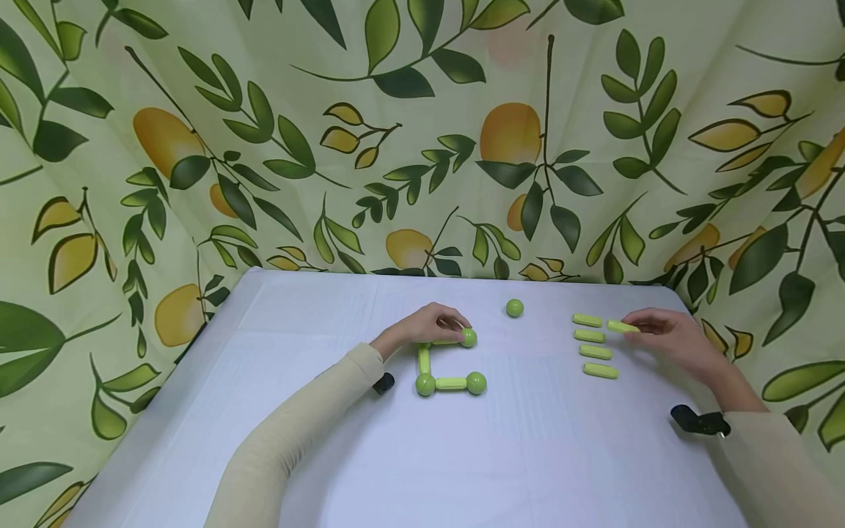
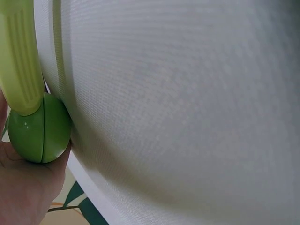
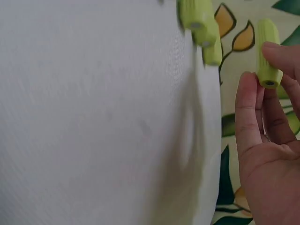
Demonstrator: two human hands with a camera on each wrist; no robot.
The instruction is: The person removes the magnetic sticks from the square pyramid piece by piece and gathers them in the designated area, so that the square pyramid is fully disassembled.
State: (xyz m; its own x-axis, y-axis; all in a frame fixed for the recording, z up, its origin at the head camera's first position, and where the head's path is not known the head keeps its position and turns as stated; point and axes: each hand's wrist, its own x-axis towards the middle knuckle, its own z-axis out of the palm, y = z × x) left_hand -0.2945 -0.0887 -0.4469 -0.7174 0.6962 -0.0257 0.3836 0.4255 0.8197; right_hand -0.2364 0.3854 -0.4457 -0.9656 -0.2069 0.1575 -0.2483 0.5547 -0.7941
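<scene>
head view: at frame centre, i see the left hand gripping a ball of a c-shaped build; at frame right, the right hand pinches a rod beside four loose rods.

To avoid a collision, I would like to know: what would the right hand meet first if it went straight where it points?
Likely the farthest ribbed rod in the row of four; the right hand, leading with its held rod, may pass above, as height is unclear.
</scene>
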